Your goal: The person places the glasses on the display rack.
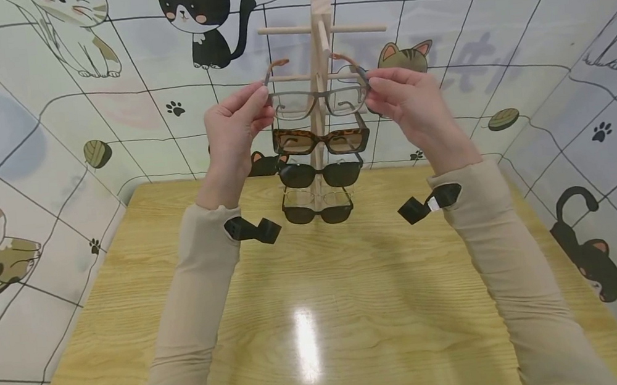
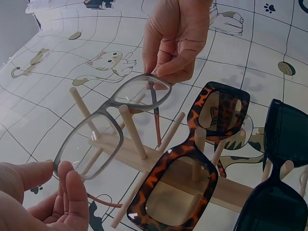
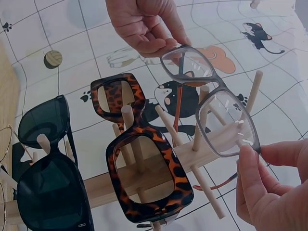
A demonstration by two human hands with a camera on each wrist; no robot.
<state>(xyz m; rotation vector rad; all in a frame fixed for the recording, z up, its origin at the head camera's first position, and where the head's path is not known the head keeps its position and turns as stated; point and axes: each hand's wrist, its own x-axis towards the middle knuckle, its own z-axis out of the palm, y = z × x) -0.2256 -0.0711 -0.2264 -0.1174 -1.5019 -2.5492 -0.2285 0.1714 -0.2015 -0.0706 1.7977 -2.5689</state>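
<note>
A pair of grey-framed eyeglasses point(image 1: 319, 95) with clear lenses and orange-brown temple tips is at the upper part of a wooden display stand point(image 1: 320, 10). My left hand point(image 1: 238, 134) pinches the frame's left end between thumb and fingers. At the opposite end, my right hand point(image 1: 412, 108) pinches the other hinge corner. In the left wrist view the bridge of the eyeglasses point(image 2: 111, 102) is close to a peg; whether it touches cannot be told. Just below hang tortoiseshell sunglasses point(image 1: 321, 140), apart from both hands.
Lower on the stand hang black sunglasses point(image 1: 320, 174), thin wire-framed glasses and another dark pair point(image 1: 318, 214). A bare crossbar point(image 1: 358, 28) juts out at the top. The stand is on a wood-grain table point(image 1: 353, 312), against a wall covering point(image 1: 150, 53) with cat drawings.
</note>
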